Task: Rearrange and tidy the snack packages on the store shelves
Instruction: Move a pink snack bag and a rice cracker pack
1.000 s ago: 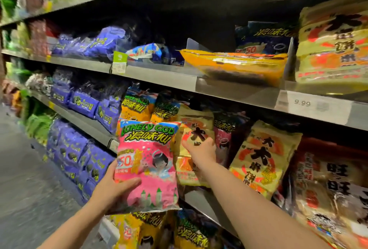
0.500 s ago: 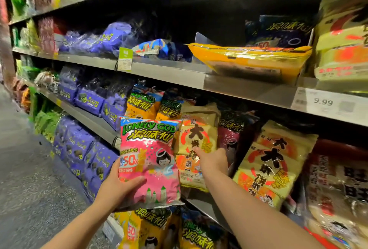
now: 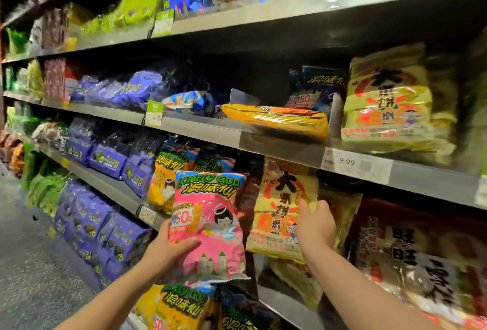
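Note:
My left hand (image 3: 168, 250) grips a pink Lonely God snack bag (image 3: 210, 224) by its lower left side and holds it upright in front of the shelf. My right hand (image 3: 315, 226) clasps the right edge of a yellow rice-cracker bag (image 3: 279, 213), which stands lifted off the middle shelf just right of the pink bag. Behind the pink bag stand an orange Lonely God bag (image 3: 164, 182) and a darker one (image 3: 213, 162). On the shelf above, a flat orange-yellow bag (image 3: 276, 118) lies on its side.
Purple seaweed bags (image 3: 108, 158) fill the shelves to the left. Stacked yellow cracker bags (image 3: 390, 108) sit top right above a 9.99 price tag (image 3: 355, 164). Red-and-white bags (image 3: 421, 258) crowd the right. The aisle floor (image 3: 34, 277) runs along the left.
The view has tilted upward and closer. My right hand has slid to the right edge of the yellow cracker bag and raised it. The pink bag stays in my left hand.

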{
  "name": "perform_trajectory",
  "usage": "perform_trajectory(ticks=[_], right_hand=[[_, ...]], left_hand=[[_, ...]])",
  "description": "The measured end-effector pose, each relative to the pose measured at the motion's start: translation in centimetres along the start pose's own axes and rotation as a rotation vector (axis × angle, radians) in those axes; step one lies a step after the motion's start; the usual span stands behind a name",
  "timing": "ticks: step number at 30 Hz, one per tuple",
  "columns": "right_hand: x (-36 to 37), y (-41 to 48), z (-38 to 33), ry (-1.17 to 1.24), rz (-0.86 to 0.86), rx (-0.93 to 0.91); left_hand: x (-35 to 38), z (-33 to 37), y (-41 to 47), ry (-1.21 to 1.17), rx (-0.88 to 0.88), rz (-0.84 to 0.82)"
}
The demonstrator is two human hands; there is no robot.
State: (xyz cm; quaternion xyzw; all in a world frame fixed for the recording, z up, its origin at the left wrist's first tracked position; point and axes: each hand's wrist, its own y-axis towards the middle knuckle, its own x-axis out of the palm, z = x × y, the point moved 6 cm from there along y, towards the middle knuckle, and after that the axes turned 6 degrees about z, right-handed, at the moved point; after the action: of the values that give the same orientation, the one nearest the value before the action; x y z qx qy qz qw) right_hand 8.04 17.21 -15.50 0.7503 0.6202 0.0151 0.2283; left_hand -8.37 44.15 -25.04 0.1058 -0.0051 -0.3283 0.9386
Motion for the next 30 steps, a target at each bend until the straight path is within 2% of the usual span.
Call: perform_trajectory(ticks=[4,6,13,15,18,22,24,25,27,30], right_hand=[[-4.0,2.6,2.0,0.021,0.042,0.05],[-5.1,3.9,3.0,-0.003,0.048,0.071],[-4.1,5.7,5.1,-0.022,0.006,0.059],[-3.4,5.6,5.2,0.005,-0.006,0.043],[-3.0,5.4,5.2,-0.008,0.003,0.013],[-2.9,4.7,5.1,-0.028,0.036,-0.014],[-2.9,4.5,5.0,-0.032,0.051,-0.017],[-3.0,4.4,4.9,-0.03,0.057,-0.015],[-3.2,4.2,4.8,-0.015,0.068,-0.008],[-3.9,4.0,4.8,0.011,0.094,0.013]], left_hand=[[3.2,0.9,2.7,-0.03,0.023,-0.078],[4.7,1.8,3.9,0.028,0.054,-0.112],[9.1,0.7,7.4,0.041,0.101,-0.146],[9.2,-0.4,8.4,0.142,0.118,-0.087],[9.7,-0.7,8.1,0.287,0.238,0.018],[10.8,-0.6,5.5,0.626,0.48,0.313],[11.2,-0.4,3.6,0.737,0.52,0.393],[11.4,-0.8,3.2,0.748,0.496,0.366],[12.1,-1.8,2.6,0.686,0.433,0.198],[13.1,-2.6,2.5,0.614,0.436,-0.01]])
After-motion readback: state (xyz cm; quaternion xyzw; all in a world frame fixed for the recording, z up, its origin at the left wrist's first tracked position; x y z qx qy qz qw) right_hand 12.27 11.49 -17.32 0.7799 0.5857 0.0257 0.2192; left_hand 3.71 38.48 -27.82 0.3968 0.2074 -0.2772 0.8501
